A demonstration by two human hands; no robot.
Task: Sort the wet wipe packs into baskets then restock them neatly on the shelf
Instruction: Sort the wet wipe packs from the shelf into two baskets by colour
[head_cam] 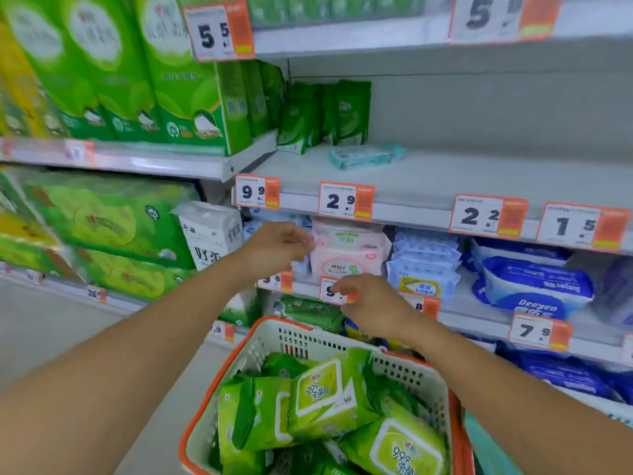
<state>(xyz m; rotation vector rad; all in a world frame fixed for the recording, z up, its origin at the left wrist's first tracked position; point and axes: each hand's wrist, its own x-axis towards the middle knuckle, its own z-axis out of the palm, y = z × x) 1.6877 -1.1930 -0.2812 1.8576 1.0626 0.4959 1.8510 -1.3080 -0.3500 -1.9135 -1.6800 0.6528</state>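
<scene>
Pink pack (349,255) betw. hands, left hand (277,246) touching.

"99.9" on green wipe packs (320,389); "Deeyeo" on blue pack (537,305); shelf tag (346,201) "2.9".

A grey shelf (445,180) is carrying upright green packs (325,114) at its back left and a pale teal pack (364,156) lying flat just in front; a lower shelf (479,315) is bearing pink packs (349,255) beside blue packs (424,260).
</scene>
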